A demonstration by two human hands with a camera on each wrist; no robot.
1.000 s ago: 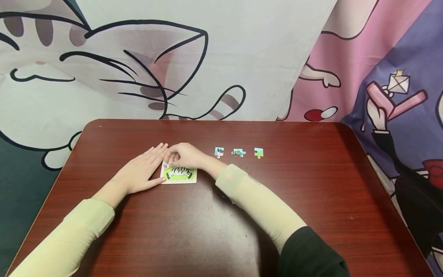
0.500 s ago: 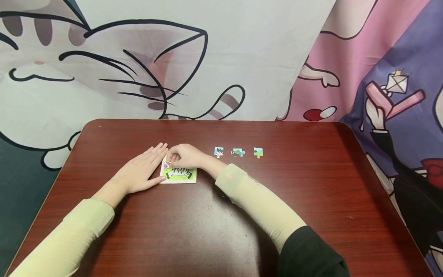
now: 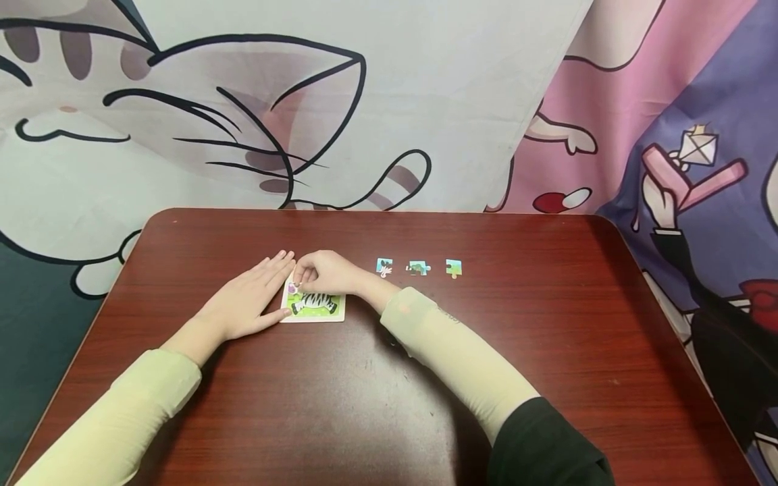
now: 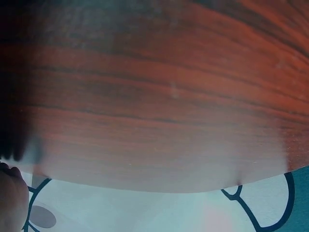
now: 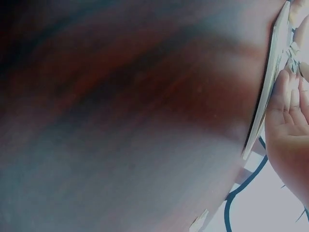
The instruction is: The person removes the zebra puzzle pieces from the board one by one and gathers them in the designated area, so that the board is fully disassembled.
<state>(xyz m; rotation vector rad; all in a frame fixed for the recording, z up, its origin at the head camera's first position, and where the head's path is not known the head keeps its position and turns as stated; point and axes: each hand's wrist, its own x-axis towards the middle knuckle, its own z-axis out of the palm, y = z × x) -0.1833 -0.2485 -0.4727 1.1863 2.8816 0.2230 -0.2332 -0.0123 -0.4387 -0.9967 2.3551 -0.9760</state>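
Observation:
A small jigsaw board [image 3: 313,307] with a zebra on green lies flat on the table, its upper part hidden behind my right hand. My left hand [image 3: 246,300] rests flat along the board's left side, fingers straight, thumb at the lower left edge. Over the upper left corner, my right hand [image 3: 325,271] has its fingers curled. In the right wrist view it pinches a small puzzle piece [image 5: 292,55] against the board; the piece is mostly hidden. Three loose puzzle pieces lie in a row to the right: one left [image 3: 384,267], one middle [image 3: 418,268], one right [image 3: 454,268].
The reddish-brown wooden table [image 3: 516,337] has rounded far corners. Behind it hangs a white cloth [image 3: 425,88] with a cat drawing, and a pink and purple printed cloth [image 3: 656,108] hangs at the right.
Hardly anything differs. My right fingers shift very slightly at the board's upper left corner; the left hand and the loose pieces stay in place.

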